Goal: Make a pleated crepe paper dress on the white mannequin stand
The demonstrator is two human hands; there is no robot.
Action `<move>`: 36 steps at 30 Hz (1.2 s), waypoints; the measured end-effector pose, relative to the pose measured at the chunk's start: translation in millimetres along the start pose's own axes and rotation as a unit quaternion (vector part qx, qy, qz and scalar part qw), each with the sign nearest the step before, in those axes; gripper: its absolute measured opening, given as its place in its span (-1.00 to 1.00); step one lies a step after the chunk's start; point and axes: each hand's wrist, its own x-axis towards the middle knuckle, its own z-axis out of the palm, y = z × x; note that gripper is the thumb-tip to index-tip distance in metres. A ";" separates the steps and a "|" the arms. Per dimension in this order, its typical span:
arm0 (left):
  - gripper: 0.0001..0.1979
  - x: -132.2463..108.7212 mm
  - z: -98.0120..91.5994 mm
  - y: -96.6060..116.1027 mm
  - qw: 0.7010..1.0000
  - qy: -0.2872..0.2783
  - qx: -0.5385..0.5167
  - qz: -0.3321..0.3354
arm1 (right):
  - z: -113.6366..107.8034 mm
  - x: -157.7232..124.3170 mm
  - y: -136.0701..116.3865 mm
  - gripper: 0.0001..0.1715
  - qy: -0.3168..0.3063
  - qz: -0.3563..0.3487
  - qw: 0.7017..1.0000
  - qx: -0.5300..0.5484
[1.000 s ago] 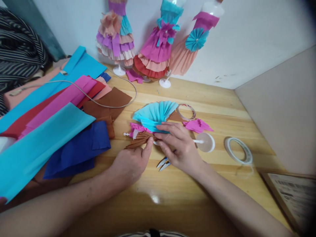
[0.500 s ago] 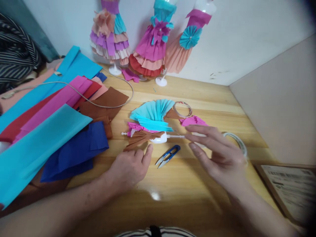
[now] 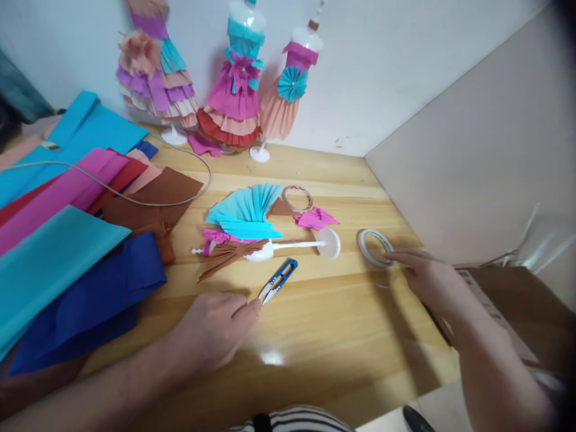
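Note:
My left hand (image 3: 211, 333) rests on the wooden table (image 3: 324, 324) with its fingers curled in; thumb and forefinger meet just short of the tips of the blue snips (image 3: 279, 279). Nothing shows inside the hand. My right hand (image 3: 425, 277) lies stretched out at the right, fingertips touching the near rim of a white tape roll (image 3: 374, 246). Between the hands a small white doll stand (image 3: 292, 245) lies on its side. It is wrapped in pleated brown paper (image 3: 227, 255), with a cyan paper fan (image 3: 245, 210) and pink paper above it.
Sheets of crepe paper (image 3: 67, 240) in cyan, pink, red, brown and blue cover the left side, with a cable (image 3: 135, 195) across them. Three dressed doll stands (image 3: 234, 96) line the back wall. A smaller tape ring (image 3: 297, 198), a pink scrap (image 3: 315, 217) and a cardboard box (image 3: 517, 300) are nearby.
My right hand left the paper doll and moved right to the white tape roll. My left hand let go of the brown paper and drew back beside the snips. The view shifted right.

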 end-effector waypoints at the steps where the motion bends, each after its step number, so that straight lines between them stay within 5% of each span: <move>1: -0.79 0.1 0.1 0.0 1.000 0.001 -0.007 0.011 | 4.5 -2.1 2.4 -0.55 -0.001 -0.003 1.000 -0.005; 10: -0.76 1.3 -4.1 1.5 0.995 -0.056 -0.069 0.047 | 7.7 0.2 -8.0 -0.83 0.013 -0.024 1.000 0.001; 14: -0.75 6.4 -11.9 13.3 0.984 -0.056 -0.169 -0.026 | -16.4 -7.9 -40.6 -0.83 0.058 -0.011 0.997 0.049; 17: -0.74 13.8 -19.6 25.8 0.945 -0.044 -0.288 -0.150 | -40.3 -14.6 -81.7 -0.80 0.086 -0.010 0.984 0.156; 21: -0.71 24.3 -27.5 35.3 0.869 -0.019 -0.401 -0.291 | -59.9 -8.9 -136.6 -0.92 0.177 -0.129 0.964 0.152; 27: -0.41 36.2 -32.5 33.5 0.830 0.039 -0.436 -0.345 | -62.1 9.0 -192.1 -0.84 0.188 -0.285 0.929 0.140; 32: -0.80 38.0 -31.6 30.7 0.800 -0.028 -0.473 -0.369 | -57.7 10.1 -212.9 -0.82 0.183 -0.320 0.920 0.135; 36: -0.79 35.7 -32.2 28.7 0.781 -0.059 -0.488 -0.385 | -48.3 7.8 -210.6 -0.83 0.188 -0.303 0.925 0.129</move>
